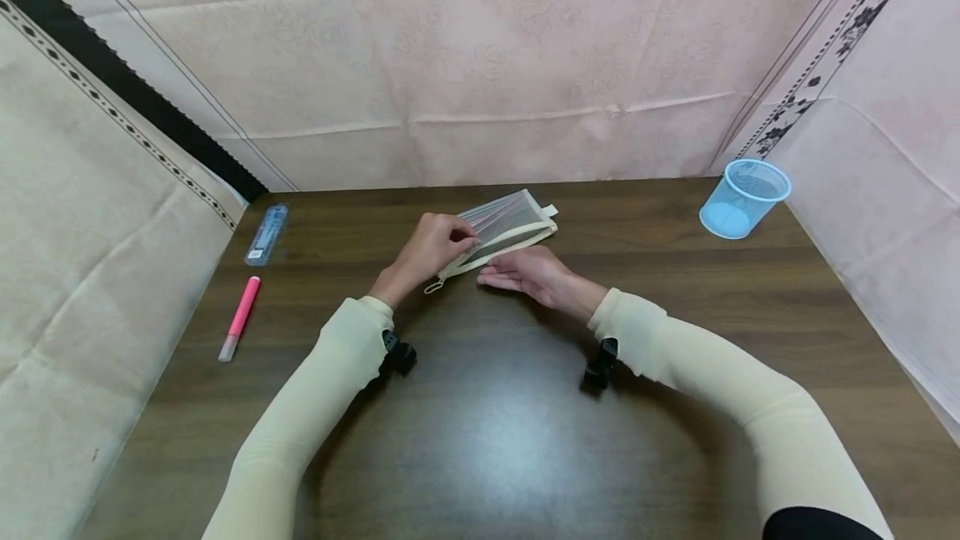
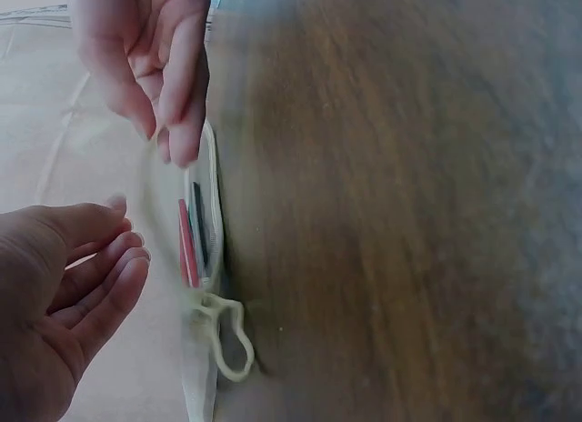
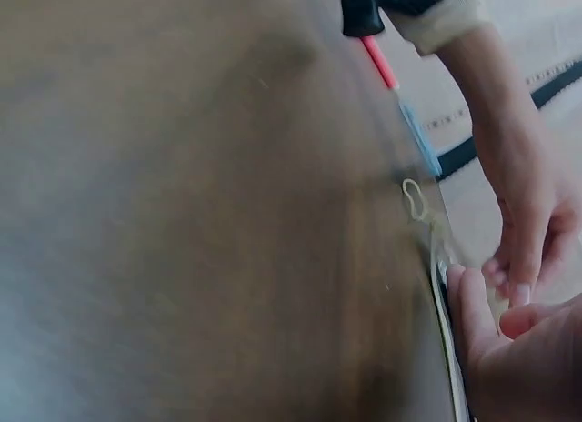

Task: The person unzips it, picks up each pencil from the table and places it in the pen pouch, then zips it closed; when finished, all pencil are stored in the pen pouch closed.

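Observation:
A translucent mesh zip pouch (image 1: 510, 223) with cream edging lies at the back middle of the table, its mouth parted toward me. My left hand (image 1: 435, 248) pinches the upper rim of that mouth. Along the near rim, my right hand (image 1: 534, 275) rests with fairly straight fingers touching it. Red and dark slim sticks, one a red stick (image 2: 186, 245), show inside the pouch in the left wrist view. A cream cord loop (image 2: 233, 340) hangs from the pouch's left end. In the right wrist view my fingers hide part of the rim.
At the left lie a pink marker (image 1: 242, 315) with a clear end and a blue transparent case (image 1: 267, 233). A blue mesh cup (image 1: 738, 202) stands at the back right corner of the wooden table (image 1: 480, 457). Pale cloth (image 1: 480, 65) hangs behind.

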### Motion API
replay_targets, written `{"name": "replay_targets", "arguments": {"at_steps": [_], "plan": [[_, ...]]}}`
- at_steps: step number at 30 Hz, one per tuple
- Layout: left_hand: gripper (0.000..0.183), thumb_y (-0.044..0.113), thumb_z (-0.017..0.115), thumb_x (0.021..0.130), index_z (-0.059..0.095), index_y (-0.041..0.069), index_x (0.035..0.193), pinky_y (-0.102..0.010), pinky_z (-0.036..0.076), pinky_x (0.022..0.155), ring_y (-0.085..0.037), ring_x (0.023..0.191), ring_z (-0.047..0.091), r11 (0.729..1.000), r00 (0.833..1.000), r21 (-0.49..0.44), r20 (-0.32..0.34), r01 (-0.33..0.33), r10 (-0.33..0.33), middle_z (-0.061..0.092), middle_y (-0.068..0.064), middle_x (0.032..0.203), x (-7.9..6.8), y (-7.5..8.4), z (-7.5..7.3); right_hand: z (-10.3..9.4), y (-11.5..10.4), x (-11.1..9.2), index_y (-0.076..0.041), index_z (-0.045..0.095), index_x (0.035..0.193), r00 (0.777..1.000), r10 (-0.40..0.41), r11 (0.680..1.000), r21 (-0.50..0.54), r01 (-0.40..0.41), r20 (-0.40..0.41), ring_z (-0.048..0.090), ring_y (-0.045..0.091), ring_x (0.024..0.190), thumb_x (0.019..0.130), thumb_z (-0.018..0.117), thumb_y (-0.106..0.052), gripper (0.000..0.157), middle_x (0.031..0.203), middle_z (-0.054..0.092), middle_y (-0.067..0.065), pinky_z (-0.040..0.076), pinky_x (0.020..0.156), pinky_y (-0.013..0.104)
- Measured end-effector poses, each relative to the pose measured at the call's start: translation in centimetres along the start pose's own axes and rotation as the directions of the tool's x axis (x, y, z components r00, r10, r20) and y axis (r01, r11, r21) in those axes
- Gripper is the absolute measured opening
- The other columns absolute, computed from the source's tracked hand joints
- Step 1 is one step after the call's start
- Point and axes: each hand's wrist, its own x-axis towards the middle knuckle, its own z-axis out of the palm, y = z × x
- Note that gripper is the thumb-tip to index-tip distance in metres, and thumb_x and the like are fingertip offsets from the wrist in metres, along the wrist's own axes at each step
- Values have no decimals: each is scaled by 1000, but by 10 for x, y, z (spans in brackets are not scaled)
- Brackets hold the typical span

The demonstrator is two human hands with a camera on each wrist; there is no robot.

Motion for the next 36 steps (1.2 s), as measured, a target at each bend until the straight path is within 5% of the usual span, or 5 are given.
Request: {"name": "replay_targets", "arguments": {"at_steps": [3, 11, 23, 29, 36], "plan": [[13, 15, 74, 93, 80, 7, 100, -34, 57, 77, -16, 83, 69, 1000, 1000, 3, -6, -15, 15, 78, -6, 95, -3, -2, -2, 3, 6, -9, 17, 49, 136, 999, -15, 997, -72, 18, 42, 75, 22, 93, 103, 49, 2, 37, 131, 62, 33, 55, 95, 35], [14, 14, 70, 95, 78, 6, 102, -34, 56, 73, -17, 80, 67, 997, 998, 69, 37, -44, 41, 76, -7, 94, -21, -13, -19, 10, 12, -23, 21, 54, 128, 985, -105, 945, -295, 141, 133, 75, 25, 93, 101, 51, 1, 33, 117, 67, 35, 57, 93, 39], [23, 6, 71, 92, 73, 6, 115, -42, 55, 94, -26, 112, 68, 904, 947, 331, 259, -272, 191, 71, -10, 122, -47, -16, -27, 16, 18, -19, 17, 67, 112, 921, -275, 703, -596, 388, 274, 74, 35, 94, 97, 58, 2, 23, 105, 72, 32, 61, 83, 42], [21, 7, 73, 91, 73, 6, 112, -40, 57, 87, -23, 105, 70, 870, 936, 383, 284, -311, 209, 71, -10, 120, -49, -19, -23, 18, 20, -19, 15, 68, 112, 925, -261, 692, -616, 378, 275, 75, 30, 91, 98, 61, -2, 24, 104, 73, 30, 61, 82, 42], [11, 7, 70, 93, 75, 6, 103, -40, 57, 87, -23, 101, 70, 810, 904, 414, 289, -415, 315, 74, -9, 109, -52, -29, -23, 18, 21, -21, 14, 69, 110, 923, -269, 663, -642, 386, 276, 75, 31, 93, 98, 60, -2, 22, 104, 74, 29, 61, 80, 40]]}}
